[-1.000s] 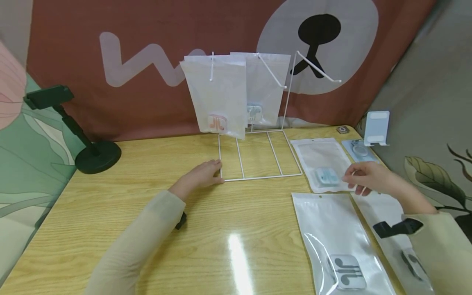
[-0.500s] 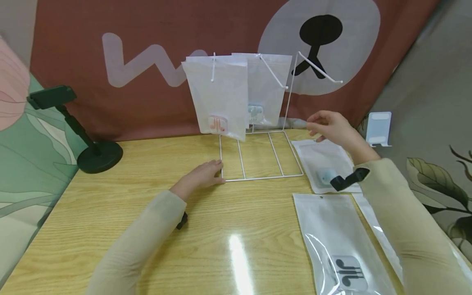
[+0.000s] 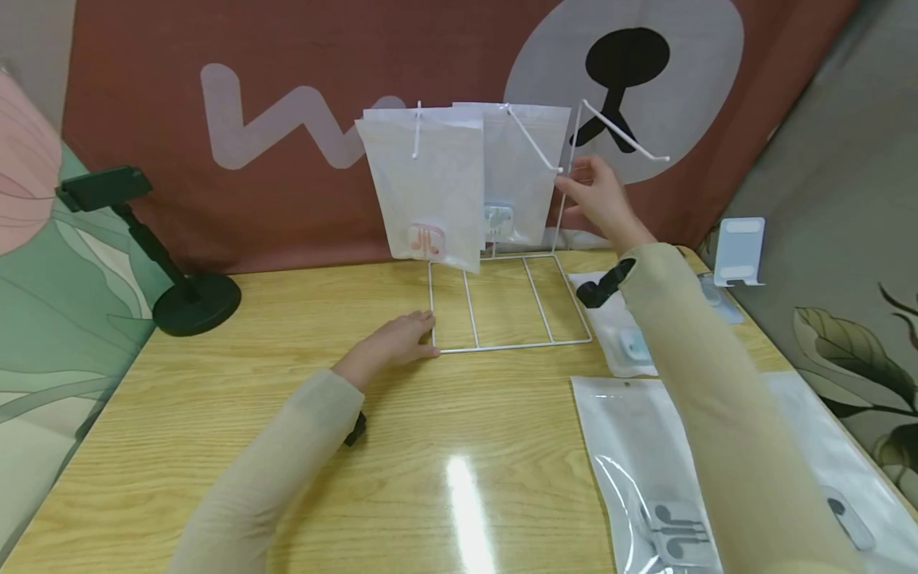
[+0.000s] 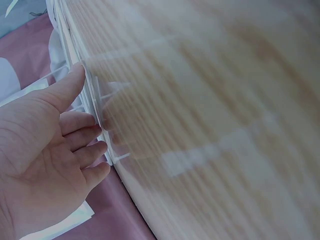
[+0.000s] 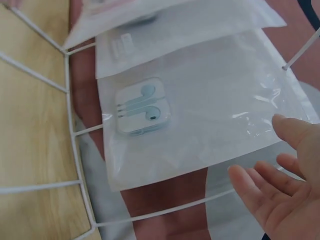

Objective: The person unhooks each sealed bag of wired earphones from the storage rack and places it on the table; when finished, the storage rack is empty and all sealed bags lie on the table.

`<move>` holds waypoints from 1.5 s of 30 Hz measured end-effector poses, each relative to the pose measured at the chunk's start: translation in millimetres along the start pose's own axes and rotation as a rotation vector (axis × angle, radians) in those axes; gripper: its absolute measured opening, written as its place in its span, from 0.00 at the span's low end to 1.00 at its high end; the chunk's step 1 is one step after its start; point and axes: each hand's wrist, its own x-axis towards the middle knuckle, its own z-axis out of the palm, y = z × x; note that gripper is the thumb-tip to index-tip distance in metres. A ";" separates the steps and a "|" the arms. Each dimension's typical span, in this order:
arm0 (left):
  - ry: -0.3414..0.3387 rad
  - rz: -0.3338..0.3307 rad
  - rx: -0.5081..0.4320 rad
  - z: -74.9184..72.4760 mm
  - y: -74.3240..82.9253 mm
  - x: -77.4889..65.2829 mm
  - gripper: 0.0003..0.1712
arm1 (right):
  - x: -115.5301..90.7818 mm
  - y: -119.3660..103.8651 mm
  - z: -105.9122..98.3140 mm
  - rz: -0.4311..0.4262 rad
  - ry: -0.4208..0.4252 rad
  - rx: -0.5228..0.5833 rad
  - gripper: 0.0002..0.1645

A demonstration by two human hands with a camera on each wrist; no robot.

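Observation:
A white wire display rack [image 3: 516,346] stands on the wooden table with white pouches on its hooks. My left hand [image 3: 393,341] rests at its front left corner, thumb and fingertips touching the wire base. One hanging pouch [image 3: 423,191] shows reddish earphones at its bottom. Behind it to the right, another pouch [image 3: 527,139] holds a clear case of pale earphones [image 5: 142,106]. My right hand [image 3: 601,201] is raised beside this pouch's right edge, its fingers spread and holding nothing. The right wrist view shows the thumb and fingertips close to the pouch edge.
A bare hook [image 3: 627,137] sticks out at the rack's right. Several pouches lie on the table at right, including one with printed-looking earphones [image 3: 677,530]. A black stand [image 3: 197,303] is at left, a pale blue phone holder [image 3: 740,249] at far right.
My right hand has swung left and up from above the pouches on the table to the hanging pouch's right edge. My left hand has stayed at the rack's corner.

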 end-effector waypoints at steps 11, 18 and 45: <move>-0.005 -0.001 0.004 1.0 0.3 1.5 0.39 | 73.0 36.5 11.9 0.050 0.103 0.148 0.23; -0.019 0.007 -0.004 -0.9 0.9 0.1 0.41 | 21.4 -2.9 28.7 0.035 0.171 0.122 0.15; 0.003 0.003 0.024 -0.5 1.0 -1.2 0.38 | 67.5 71.2 32.6 -0.063 0.229 0.188 0.18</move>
